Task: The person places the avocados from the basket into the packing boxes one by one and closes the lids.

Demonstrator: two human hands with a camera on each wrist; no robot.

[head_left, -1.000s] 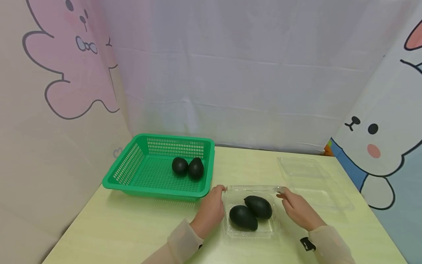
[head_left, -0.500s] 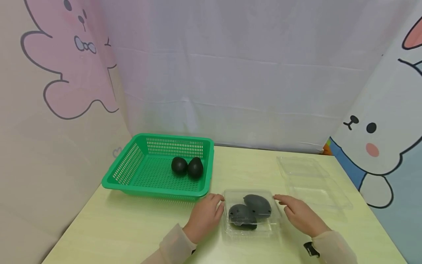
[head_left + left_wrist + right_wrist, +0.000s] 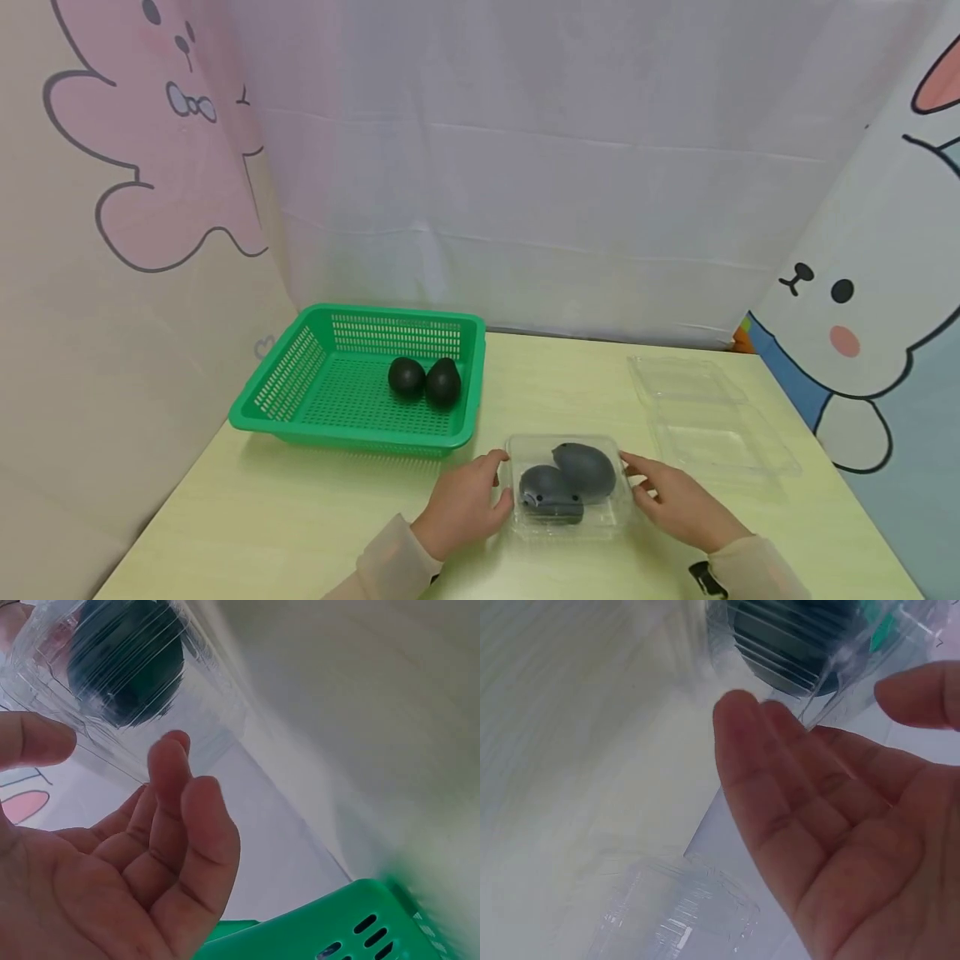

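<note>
A clear plastic clamshell box (image 3: 607, 523) sits on the table in the head view, its lid folded down over two dark avocados (image 3: 583, 471), which look greyish through the plastic. At the box's left side is my left hand (image 3: 461, 504), thumb and fingers spread apart. My right hand (image 3: 678, 504) is at the opposite side, fingertips right by the rim. In the left wrist view, the fingers (image 3: 206, 840) curve loosely beside the ribbed wall. The right wrist view has nearly straight fingers (image 3: 754, 780) next to the box, with the thumb apart.
A green plastic basket (image 3: 356, 435) holding two more dark avocados (image 3: 442, 383) stands at the back left. More clear clamshell boxes (image 3: 712, 450) lie open at the right. A white curtain hangs behind the table (image 3: 300, 517).
The box's lid, held upright at the far side by both hands, has come down over the avocados. Both hands have let go of it and moved slightly nearer along the box's sides.
</note>
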